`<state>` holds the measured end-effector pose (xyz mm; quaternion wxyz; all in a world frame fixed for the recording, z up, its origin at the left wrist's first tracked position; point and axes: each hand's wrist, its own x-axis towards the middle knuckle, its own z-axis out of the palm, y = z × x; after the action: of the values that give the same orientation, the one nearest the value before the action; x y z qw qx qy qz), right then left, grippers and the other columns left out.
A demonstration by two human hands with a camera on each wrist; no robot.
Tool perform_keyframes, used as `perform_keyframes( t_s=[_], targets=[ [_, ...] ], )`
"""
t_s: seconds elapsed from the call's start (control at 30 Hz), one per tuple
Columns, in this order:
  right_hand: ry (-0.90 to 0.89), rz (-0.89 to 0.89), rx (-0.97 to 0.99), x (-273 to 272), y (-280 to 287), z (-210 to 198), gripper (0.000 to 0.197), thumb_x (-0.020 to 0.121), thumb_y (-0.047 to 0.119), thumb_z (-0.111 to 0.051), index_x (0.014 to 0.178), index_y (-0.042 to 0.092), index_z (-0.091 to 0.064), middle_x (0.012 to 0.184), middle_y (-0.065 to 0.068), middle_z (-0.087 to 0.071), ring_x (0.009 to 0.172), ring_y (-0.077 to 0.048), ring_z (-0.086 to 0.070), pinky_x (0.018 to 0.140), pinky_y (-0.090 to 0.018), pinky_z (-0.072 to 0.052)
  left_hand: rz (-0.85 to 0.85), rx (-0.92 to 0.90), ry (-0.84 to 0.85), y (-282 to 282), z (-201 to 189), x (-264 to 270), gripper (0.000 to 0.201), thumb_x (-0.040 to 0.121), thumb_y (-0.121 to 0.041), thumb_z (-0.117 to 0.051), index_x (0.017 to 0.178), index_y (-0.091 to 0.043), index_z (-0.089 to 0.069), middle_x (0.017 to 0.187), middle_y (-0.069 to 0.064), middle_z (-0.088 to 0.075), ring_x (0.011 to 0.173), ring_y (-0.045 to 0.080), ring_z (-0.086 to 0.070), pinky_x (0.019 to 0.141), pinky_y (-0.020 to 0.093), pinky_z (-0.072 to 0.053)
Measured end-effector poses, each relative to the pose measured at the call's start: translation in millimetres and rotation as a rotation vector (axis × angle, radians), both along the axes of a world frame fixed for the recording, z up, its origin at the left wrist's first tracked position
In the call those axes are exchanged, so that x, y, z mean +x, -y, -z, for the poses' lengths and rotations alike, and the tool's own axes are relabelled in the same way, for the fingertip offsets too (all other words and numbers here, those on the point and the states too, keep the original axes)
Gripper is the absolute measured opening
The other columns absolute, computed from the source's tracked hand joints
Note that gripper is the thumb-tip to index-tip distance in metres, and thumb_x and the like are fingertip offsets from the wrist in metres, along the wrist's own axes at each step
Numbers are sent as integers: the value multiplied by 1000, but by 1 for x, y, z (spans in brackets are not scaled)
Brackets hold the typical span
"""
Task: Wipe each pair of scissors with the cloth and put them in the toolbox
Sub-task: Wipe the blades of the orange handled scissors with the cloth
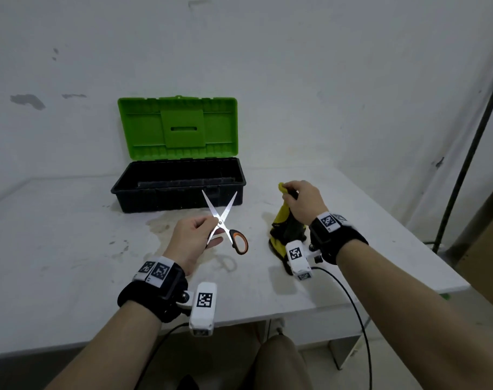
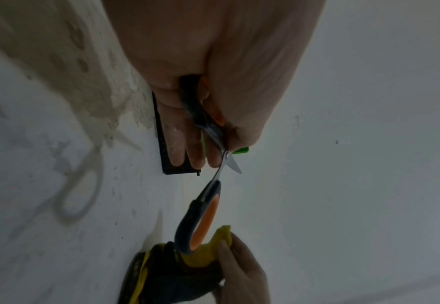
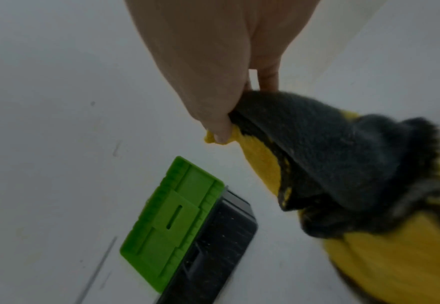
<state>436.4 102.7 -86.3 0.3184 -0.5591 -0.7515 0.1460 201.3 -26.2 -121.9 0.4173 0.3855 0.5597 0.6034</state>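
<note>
My left hand [image 1: 196, 235] holds a pair of scissors [image 1: 225, 220] with black and orange handles above the table, blades spread wide toward the toolbox. In the left wrist view the fingers [image 2: 195, 148] curl round one handle while the other handle [image 2: 200, 218] hangs free. My right hand [image 1: 303, 202] pinches the top of a yellow and dark grey cloth [image 1: 284, 229], which hangs down to the table; the right wrist view shows the cloth [image 3: 330, 168] gripped at its corner. The toolbox [image 1: 178, 187], black with an upright green lid [image 1: 178, 128], stands open behind the scissors.
The white table [image 1: 57, 249] has stains near the middle and a front edge close to my body. A white wall rises right behind the toolbox. A dark pole [image 1: 470, 153] leans at the far right, beyond the table's right edge.
</note>
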Motion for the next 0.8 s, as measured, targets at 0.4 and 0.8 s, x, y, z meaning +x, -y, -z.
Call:
perform_keyframes(
  t_s=[0.4, 0.8],
  targets=[
    [-4, -248, -156, -33, 73, 2, 53, 93, 56, -51, 135, 24, -55, 126, 7, -61, 116, -13, -55, 106, -40, -41, 19, 31, 9, 0, -6, 2, 20, 94, -13, -62, 85, -1, -76, 93, 16, -76, 85, 17, -73, 81, 29, -60],
    [-305, -472, -454, -64, 105, -1, 19, 95, 22, -63, 87, 6, -71, 75, -10, -70, 66, -20, -68, 58, -26, -47, 66, -17, -25, 40, -8, -31, 20, 100, -26, -56, 111, -17, -70, 103, 7, -74, 92, 20, -71, 74, 29, -56]
  ],
)
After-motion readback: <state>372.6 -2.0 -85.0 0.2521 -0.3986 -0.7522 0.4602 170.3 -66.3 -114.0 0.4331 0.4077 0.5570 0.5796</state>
